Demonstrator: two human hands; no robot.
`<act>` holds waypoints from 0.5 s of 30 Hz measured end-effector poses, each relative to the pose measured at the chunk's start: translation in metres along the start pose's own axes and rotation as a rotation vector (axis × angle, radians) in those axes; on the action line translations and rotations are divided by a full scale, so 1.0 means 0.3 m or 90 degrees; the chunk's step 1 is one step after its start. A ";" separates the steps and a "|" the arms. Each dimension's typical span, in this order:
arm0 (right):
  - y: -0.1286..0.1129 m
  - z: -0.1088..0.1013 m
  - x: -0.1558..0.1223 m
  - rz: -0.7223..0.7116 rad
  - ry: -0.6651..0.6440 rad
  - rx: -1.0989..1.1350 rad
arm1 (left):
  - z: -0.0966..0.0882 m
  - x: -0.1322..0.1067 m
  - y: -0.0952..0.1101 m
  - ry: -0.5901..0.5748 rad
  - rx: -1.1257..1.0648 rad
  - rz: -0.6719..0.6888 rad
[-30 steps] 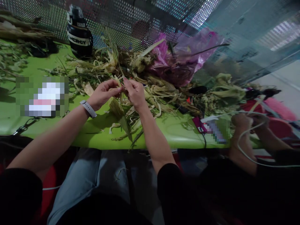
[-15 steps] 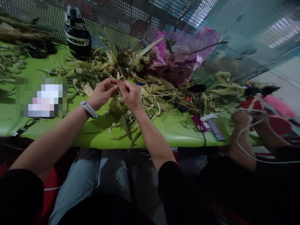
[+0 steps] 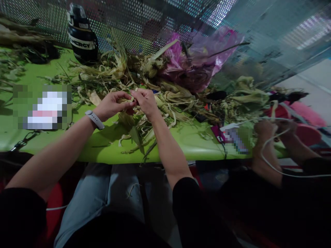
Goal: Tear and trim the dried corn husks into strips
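My left hand [image 3: 111,103], with a grey watch [image 3: 94,119] on its wrist, and my right hand [image 3: 146,101] meet above a heap of dry corn husks [image 3: 134,82] on the green table [image 3: 51,141]. Both hands pinch a thin pale husk strip [image 3: 128,100] between their fingertips. A greenish folded husk [image 3: 131,127] lies just below them on the table, pointing toward the near edge.
A black bottle [image 3: 82,36] stands at the back left against a perforated metal screen [image 3: 129,20]. A pink plastic bag [image 3: 196,65] lies behind the husks. To the right, another person's hands [image 3: 271,132] work by a white cable [image 3: 269,162].
My two hands have dropped slightly toward the table, still pinched together on the strip. The view has shifted a little to the right.
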State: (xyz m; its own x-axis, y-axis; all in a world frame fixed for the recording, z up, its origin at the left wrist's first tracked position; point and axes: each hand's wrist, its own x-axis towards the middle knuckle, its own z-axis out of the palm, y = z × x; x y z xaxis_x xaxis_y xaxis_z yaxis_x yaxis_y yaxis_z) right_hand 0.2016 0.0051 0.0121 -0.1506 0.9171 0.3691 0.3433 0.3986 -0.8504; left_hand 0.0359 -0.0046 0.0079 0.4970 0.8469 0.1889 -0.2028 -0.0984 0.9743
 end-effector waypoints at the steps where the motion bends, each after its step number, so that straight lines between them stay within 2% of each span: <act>1: 0.006 0.006 0.001 -0.006 0.023 -0.014 | -0.002 0.000 0.000 0.008 0.005 -0.008; 6: 0.021 0.033 0.001 -0.032 0.087 -0.056 | -0.012 0.003 -0.002 0.012 0.023 -0.014; 11: 0.029 0.037 0.002 -0.038 0.096 -0.064 | -0.008 0.001 -0.005 0.024 0.025 -0.011; 15: 0.035 0.016 0.005 -0.028 0.104 -0.015 | 0.001 0.000 -0.004 0.055 -0.013 -0.020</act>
State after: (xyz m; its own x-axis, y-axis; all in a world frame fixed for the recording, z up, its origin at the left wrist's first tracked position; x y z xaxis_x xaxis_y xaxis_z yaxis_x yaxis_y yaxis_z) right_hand 0.2005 0.0106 0.0021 -0.0138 0.8860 0.4635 0.3612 0.4367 -0.8239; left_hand 0.0364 -0.0047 0.0069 0.4289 0.8916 0.1455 -0.2051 -0.0608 0.9768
